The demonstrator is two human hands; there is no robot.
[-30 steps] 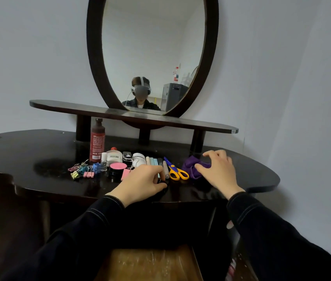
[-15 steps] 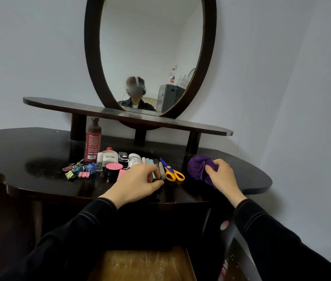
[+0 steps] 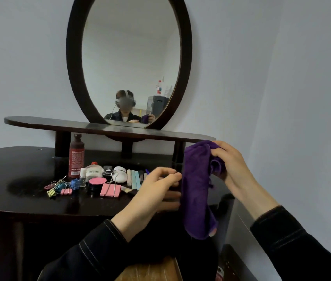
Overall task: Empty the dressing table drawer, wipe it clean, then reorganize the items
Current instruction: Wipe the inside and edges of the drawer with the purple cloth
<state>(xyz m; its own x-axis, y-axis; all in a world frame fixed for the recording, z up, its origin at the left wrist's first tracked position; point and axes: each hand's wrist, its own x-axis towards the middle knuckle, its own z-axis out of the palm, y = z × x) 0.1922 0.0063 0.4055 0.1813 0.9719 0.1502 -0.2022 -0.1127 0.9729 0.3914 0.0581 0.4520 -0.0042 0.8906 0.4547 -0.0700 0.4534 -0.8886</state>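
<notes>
While the right hand [image 3: 231, 165] grips its top, fuzzy purple cloth [image 3: 196, 189] hangs.

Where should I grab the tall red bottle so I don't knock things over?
Round its straight middle, coming from the left. The red bottle stands upright, and the white bottle and binder clips crowd its right and front.
</notes>
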